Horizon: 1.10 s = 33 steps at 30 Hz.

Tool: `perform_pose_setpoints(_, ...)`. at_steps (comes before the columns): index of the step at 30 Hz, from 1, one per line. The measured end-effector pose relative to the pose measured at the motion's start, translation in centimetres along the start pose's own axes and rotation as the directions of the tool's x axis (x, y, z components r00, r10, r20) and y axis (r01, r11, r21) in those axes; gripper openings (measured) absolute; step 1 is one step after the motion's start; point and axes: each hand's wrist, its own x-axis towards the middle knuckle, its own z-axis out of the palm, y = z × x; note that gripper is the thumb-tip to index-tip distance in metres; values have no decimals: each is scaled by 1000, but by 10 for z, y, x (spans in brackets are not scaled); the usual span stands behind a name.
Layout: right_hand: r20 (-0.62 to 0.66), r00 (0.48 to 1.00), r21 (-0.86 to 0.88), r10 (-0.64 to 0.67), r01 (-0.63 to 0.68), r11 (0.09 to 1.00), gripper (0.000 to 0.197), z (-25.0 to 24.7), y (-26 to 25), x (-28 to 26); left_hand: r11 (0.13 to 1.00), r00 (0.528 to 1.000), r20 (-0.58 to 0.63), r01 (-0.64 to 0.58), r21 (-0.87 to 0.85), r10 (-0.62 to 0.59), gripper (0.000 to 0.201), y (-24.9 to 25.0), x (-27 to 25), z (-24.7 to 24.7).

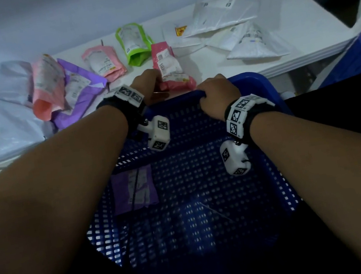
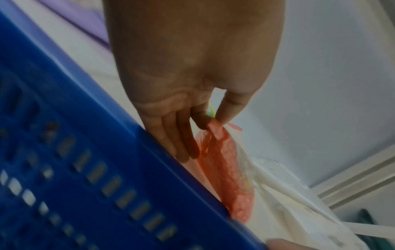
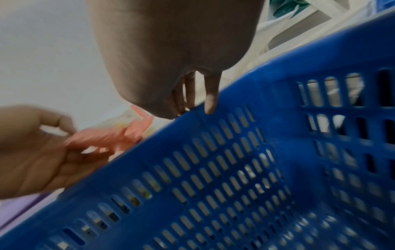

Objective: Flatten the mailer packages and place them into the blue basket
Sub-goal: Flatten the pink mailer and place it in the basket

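A blue slotted basket (image 1: 258,80) stands at the table's near edge, below me. A flat purple mailer (image 1: 133,189) lies on its floor. My left hand (image 1: 147,82) reaches past the far rim and pinches the corner of a red-pink mailer (image 1: 166,67) between thumb and forefinger; the pinch on the red-pink mailer (image 2: 224,162) is plain in the left wrist view. My right hand (image 1: 217,93) grips the far rim of the basket (image 3: 245,152), thumb inside, fingers (image 3: 210,101) curled over the edge.
More mailers lie on the white table (image 1: 300,28): a green one (image 1: 134,43), pink ones (image 1: 103,62), a purple one (image 1: 80,86), a grey-white bag (image 1: 0,95) at left, and white ones (image 1: 252,41) at right. A second blue bin (image 1: 357,54) sits at far right.
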Motion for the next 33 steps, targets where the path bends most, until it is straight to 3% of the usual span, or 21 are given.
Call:
perform_pose_setpoints(4, -14, 999, -41, 44, -44, 998, 29, -2, -6, 5, 1000, 997, -69, 31, 3, -31, 22, -1, -3, -36)
perform_pose_setpoints(8, 13, 999, -205, 49, -45, 978, 20, -9, -23, 12, 993, 988, -142, 69, 93, -55, 14, -1, -6, -65)
perform_pose_setpoints(15, 56, 989, -281, 138, -117, 952, 26, -21, -40, 26, 997, 996, -36, 78, 26, -77, 11, -9, -3, -91)
perform_pose_setpoints(17, 67, 978, -203, 198, -181, 962, 27, -23, -41, 35, 998, 998, -22, 61, 34, -60, 8, -9, -3, -95)
perform_pose_setpoints(20, 93, 954, 114, 286, -296, 948, 29, -23, -43, 51, 997, 999, 19, 31, 66, -32, 9, -12, -1, -103)
perform_pose_setpoints(21, 106, 948, 267, 299, -317, 910, 30, -21, -44, 56, 997, 999, 46, 11, 78, -15, 2, -13, 0, -104)
perform_pose_setpoints(24, 143, 936, 593, 322, -342, 729, 39, -14, -52, 63, 990, 994, 106, -53, 133, 39, 13, -13, 7, -108)
perform_pose_setpoints(30, 274, 940, 811, 202, -339, 477, 74, -9, -76, 65, 964, 987, 113, -141, 225, 118, 15, -13, 10, -120)
perform_pose_setpoints(33, 239, 957, 824, 164, -289, 487, 74, -4, -78, 71, 946, 987, 82, -158, 285, 140, 12, -14, 10, -124)
